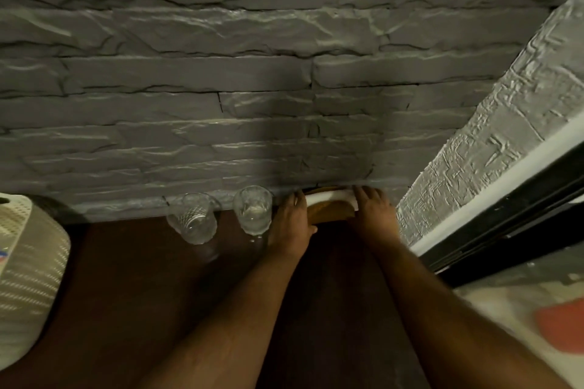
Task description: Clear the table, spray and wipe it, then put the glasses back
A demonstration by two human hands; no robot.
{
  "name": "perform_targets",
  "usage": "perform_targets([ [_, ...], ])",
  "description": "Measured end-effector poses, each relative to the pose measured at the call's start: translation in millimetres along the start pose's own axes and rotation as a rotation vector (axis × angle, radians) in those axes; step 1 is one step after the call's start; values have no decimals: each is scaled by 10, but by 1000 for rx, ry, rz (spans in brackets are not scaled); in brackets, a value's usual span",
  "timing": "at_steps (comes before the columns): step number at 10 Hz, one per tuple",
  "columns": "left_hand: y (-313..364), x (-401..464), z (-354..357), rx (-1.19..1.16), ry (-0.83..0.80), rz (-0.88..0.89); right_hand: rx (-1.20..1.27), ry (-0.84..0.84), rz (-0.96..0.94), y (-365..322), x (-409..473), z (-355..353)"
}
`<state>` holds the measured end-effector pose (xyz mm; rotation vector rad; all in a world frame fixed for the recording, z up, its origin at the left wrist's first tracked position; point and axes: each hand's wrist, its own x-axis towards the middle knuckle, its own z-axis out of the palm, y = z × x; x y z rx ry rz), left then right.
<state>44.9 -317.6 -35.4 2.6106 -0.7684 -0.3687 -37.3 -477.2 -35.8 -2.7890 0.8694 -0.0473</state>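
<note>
Both hands, left hand [292, 224] and right hand [374, 215], clasp with curled fingers the ends of a wooden tray [330, 213] lying nine-to-three at the table's [126, 278] twelve o'clock edge, two glasses [252, 210] at nine.

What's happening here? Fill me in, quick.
A person has both hands on a round wooden tray with a white rim at the back of the dark table, against the stone wall. The left hand and right hand grip its two sides. Two empty glasses stand just left of it, untouched.
</note>
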Motion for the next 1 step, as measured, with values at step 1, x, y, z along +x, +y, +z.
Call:
perform_targets([
  [1, -4, -314, -52, -22, 39, 16, 15, 18, -17, -53, -317, -90],
])
